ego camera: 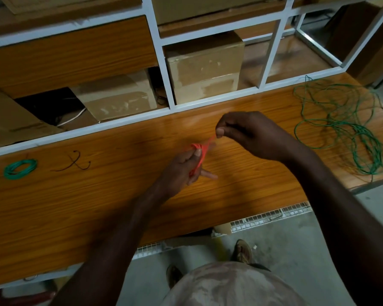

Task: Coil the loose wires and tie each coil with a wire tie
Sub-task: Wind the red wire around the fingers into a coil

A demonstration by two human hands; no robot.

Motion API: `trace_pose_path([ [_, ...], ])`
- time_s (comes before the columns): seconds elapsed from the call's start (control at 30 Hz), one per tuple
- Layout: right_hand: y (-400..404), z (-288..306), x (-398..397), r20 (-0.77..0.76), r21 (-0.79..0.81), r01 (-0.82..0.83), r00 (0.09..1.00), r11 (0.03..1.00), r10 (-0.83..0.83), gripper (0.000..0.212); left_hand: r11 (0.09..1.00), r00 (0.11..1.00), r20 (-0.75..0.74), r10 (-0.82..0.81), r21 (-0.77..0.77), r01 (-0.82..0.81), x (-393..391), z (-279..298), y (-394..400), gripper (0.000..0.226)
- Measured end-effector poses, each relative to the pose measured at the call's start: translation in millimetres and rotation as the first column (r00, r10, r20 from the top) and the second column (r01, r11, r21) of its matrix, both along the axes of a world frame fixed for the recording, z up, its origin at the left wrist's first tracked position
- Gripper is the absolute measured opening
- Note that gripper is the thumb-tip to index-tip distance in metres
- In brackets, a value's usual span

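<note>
The left hand (pixel 186 164) grips the orange coil (pixel 198 151) closed; the right hand (pixel 234 129) pinches its free end just above, likely keeping it taut for winding. Loose green wire (pixel 341 124) lies well right.

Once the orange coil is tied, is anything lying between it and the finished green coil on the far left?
Only the two thin black wire ties lie on the table between the orange coil and the green coil, just beside the latter.
</note>
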State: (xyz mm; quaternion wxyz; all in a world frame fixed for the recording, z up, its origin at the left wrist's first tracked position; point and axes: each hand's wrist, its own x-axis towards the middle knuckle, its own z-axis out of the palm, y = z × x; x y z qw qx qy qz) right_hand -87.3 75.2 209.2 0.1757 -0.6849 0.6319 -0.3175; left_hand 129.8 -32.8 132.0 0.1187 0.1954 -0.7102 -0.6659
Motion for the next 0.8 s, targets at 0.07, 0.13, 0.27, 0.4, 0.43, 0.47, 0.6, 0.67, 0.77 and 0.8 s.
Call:
trace_pose_path([
  [0.07,-6.6,-2.1,-6.8,0.01,-0.019,0.003,1.0,1.0,-0.003,0.016,0.989,0.997,-0.03,-0.072,0.129,0.075,5.2,10.3,10.6,0.049],
  [0.13,-10.8,-5.4,-7.3,0.077,-0.017,-0.008,0.997,1.0,0.009,0.015,0.971,0.993,-0.062,-0.101,0.211,0.112,9.6,20.3,18.7,0.05],
  [0.27,-12.9,-21.1,0.8,0.34,0.038,-0.044,0.94,0.998,0.028,0.019,0.921,0.977,-0.196,-0.081,0.361,0.149,15.6,28.9,20.6,0.056],
  [0.4,-4.8,-39.5,24.7,0.601,0.065,-0.028,0.799,0.997,-0.017,0.021,0.85,0.964,-0.266,-0.009,0.506,0.148,19.9,32.3,15.7,0.061],
  [0.43,-2.7,-43.4,31.6,0.653,0.061,-0.007,0.757,0.998,-0.034,0.022,0.828,0.961,-0.278,0.012,0.542,0.146,20.4,33.1,15.2,0.062],
  [0.47,-1.3,-46.3,38.2,0.69,0.051,0.021,0.722,0.998,-0.051,0.021,0.805,0.957,-0.288,0.037,0.576,0.142,20.5,33.1,14.6,0.063],
  [0.6,0.8,-53.6,59.9,0.825,0.047,0.062,0.56,0.997,-0.074,0.013,0.751,0.943,-0.303,0.14,0.653,0.099,20.5,32.9,14.5,0.065],
  [0.67,1.5,-54.5,65.9,0.864,0.059,0.075,0.495,0.995,-0.089,0.013,0.739,0.939,-0.293,0.181,0.671,0.067,18.6,33.3,15.1,0.065],
  [0.77,0.8,-56.0,65.4,0.865,0.041,0.131,0.492,0.99,-0.101,0.019,0.735,0.927,-0.235,0.293,0.675,-0.061,14.6,32.7,14.5,0.062],
  [0.8,0.6,-56.2,64.5,0.863,0.034,0.14,0.496,0.99,-0.1,0.02,0.726,0.918,-0.189,0.349,0.674,-0.137,12.8,32.4,14.1,0.061],
])
